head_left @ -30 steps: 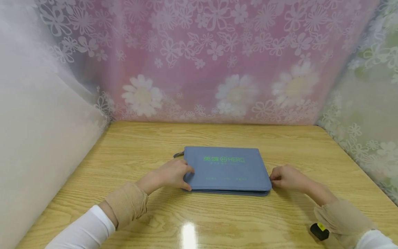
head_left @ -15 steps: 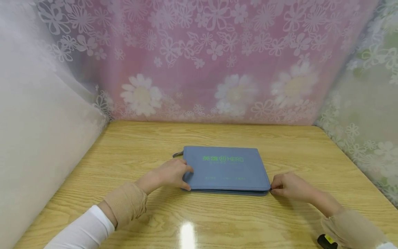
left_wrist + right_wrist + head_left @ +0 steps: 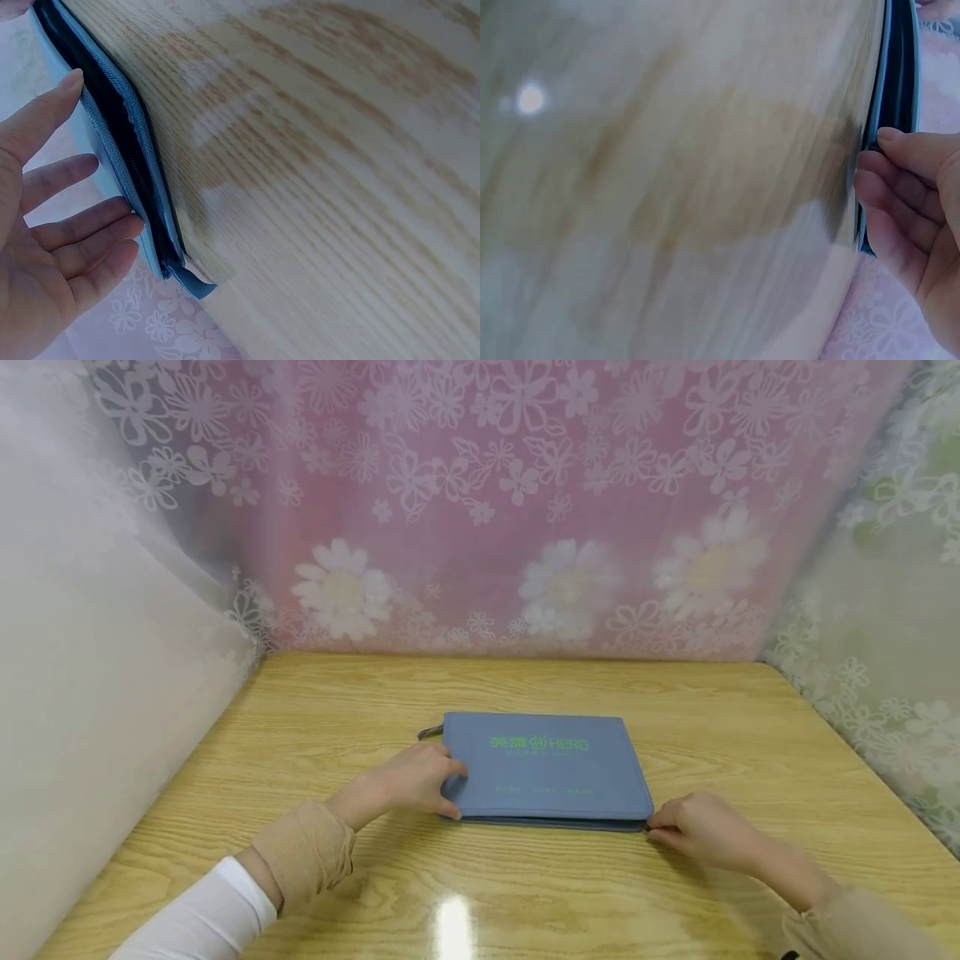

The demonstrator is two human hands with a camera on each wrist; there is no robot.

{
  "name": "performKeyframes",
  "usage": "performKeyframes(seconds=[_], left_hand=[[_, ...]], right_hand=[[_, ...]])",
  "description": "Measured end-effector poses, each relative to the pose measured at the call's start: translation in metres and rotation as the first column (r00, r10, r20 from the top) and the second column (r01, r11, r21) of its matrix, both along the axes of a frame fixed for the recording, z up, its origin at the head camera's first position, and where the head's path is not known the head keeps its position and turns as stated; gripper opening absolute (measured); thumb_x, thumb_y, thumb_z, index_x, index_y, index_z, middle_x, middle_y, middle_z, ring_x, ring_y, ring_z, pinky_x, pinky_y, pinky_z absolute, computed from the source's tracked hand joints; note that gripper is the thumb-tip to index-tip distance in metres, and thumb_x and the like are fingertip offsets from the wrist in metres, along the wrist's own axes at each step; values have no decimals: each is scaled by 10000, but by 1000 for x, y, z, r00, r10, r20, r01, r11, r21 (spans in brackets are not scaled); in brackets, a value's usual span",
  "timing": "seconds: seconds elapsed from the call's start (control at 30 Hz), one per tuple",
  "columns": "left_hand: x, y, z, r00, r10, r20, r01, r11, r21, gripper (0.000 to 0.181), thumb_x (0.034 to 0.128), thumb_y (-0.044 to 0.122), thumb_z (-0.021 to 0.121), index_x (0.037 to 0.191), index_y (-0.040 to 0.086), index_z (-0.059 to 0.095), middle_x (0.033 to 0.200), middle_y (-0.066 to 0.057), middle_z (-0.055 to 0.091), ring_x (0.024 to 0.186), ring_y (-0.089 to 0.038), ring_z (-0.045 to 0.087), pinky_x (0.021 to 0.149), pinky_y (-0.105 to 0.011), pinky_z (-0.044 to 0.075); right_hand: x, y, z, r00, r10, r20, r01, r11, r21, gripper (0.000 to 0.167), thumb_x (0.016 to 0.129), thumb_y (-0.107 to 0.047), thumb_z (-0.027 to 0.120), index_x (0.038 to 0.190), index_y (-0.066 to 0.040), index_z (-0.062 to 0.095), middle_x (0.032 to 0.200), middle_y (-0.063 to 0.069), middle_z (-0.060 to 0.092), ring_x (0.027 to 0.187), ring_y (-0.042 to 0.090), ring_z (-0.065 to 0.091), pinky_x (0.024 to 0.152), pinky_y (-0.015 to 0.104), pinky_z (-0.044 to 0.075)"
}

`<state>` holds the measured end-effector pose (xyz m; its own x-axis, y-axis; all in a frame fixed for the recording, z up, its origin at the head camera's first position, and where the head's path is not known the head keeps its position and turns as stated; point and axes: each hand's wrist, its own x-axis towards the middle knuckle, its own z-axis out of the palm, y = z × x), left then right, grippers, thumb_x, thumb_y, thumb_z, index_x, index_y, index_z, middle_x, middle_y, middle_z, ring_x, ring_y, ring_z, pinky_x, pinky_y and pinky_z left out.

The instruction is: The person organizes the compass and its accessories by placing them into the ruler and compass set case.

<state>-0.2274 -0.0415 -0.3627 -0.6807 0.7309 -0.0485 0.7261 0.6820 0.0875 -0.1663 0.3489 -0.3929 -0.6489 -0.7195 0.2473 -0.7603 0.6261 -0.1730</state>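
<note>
A flat blue-grey zip pouch point(image 3: 547, 764) with green lettering lies on the wooden table. My left hand point(image 3: 416, 778) rests on its left end, fingers spread and only slightly bent; the thumb touches the near left corner. In the left wrist view the zipper point(image 3: 124, 135) gapes along this side, and a small fabric tab point(image 3: 193, 285) sticks out at the far corner. At the near right corner my right hand point(image 3: 708, 833) pinches the zipper pull point(image 3: 875, 148) between thumb and forefinger. Most of the pull is hidden by the fingertips.
The wooden table point(image 3: 337, 710) spreads around the pouch. A pink flowered curtain point(image 3: 465, 527) hangs behind it, with pale cloth point(image 3: 97, 652) along the left and a flowered sheet point(image 3: 885, 677) on the right. A dark object point(image 3: 790, 955) barely shows beside the right wrist.
My right hand has moved round the pouch's right corner toward the near edge, drawing closer to me. The left hand and the pouch have stayed in place.
</note>
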Motion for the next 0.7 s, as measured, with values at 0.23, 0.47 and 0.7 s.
performKeyframes(seconds=[0.23,0.47,0.7], left_hand=[[0,0,0,1000,1,7,-1,1000,7,551,715,451,766,1132,106,659,992,-41,607,854,-140,545,754,-307,458],[0,0,2,1000,6,2,-6,1000,2,552,712,445,771,1127,96,664,1005,-49,614,876,-151,555,776,-319,459],[1,1,0,1000,4,6,-4,1000,8,545,714,440,772,1121,92,667,1004,-49,614,869,-149,550,760,-304,458]], right_hand=[[4,-8,0,998,18,-63,-16,1000,21,174,732,-57,749,691,-180,633,640,-119,579,552,-34,515,463,184,404],[10,-17,2,994,-15,-105,21,998,52,216,743,-68,737,665,-198,583,615,-137,512,511,-59,412,437,174,331],[14,-26,2,994,-54,-98,61,995,73,130,752,-71,730,710,-156,640,654,-93,558,535,-16,487,450,187,378]])
